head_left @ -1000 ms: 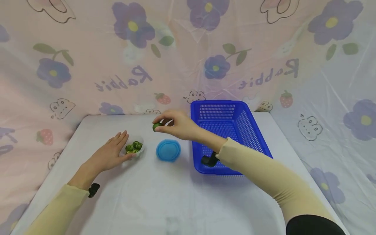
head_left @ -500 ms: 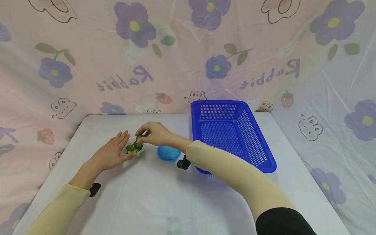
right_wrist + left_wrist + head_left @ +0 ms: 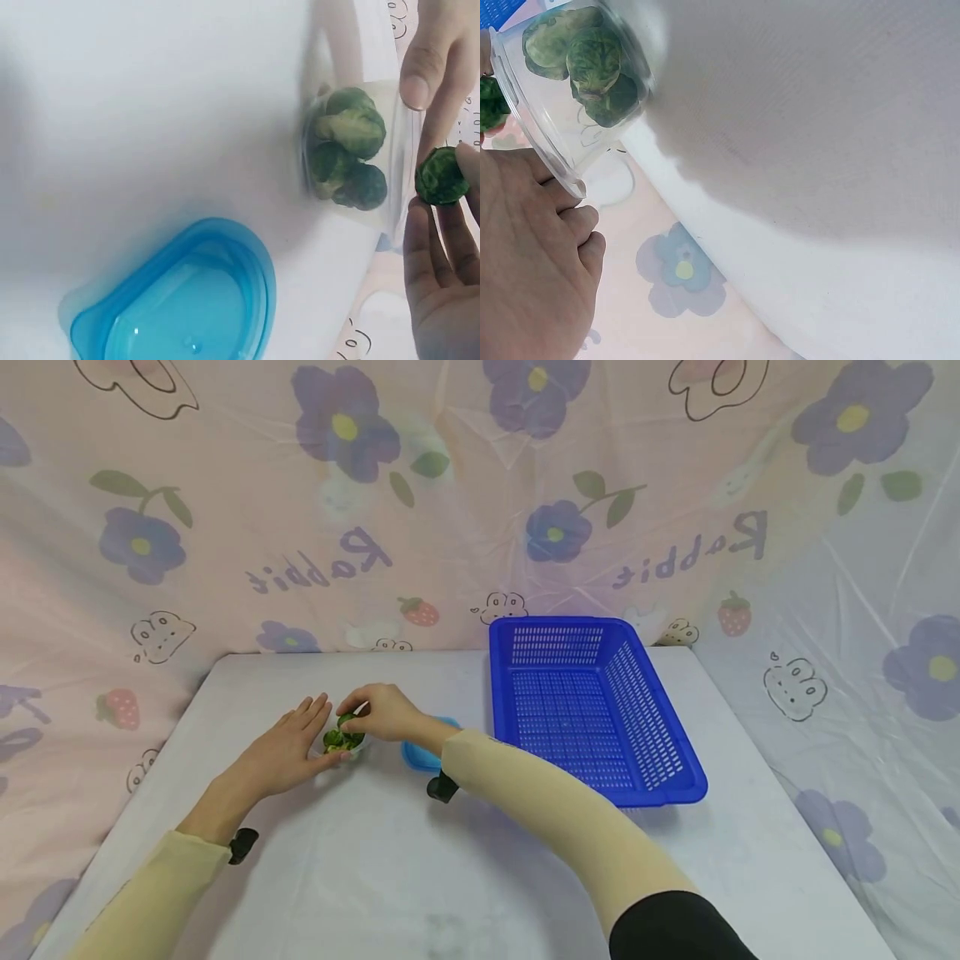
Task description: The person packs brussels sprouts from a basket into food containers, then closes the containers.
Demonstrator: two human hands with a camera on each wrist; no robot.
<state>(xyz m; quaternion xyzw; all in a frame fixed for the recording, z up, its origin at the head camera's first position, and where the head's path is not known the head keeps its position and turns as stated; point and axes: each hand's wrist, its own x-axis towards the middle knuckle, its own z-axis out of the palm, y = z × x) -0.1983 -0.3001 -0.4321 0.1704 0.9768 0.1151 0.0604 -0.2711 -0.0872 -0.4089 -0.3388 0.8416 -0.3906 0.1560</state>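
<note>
A small clear plastic container stands on the table with several Brussels sprouts inside. My left hand rests against it, its fingers straight along the far side and its thumb at the near rim. Just above the container's mouth, my right hand pinches one Brussels sprout between thumb and fingertips. In the right wrist view this sprout is outside the rim, with the others piled behind the clear wall. A blue plastic lid lies flat on the table, partly covered by my right forearm in the head view.
A large blue slotted basket stands to the right on the white table. A curtain printed with flowers and rabbits hangs behind the table and along its sides.
My right hand has travelled left and down with the sprout, from above the blue lid to the container's mouth. My left hand has stayed at the container.
</note>
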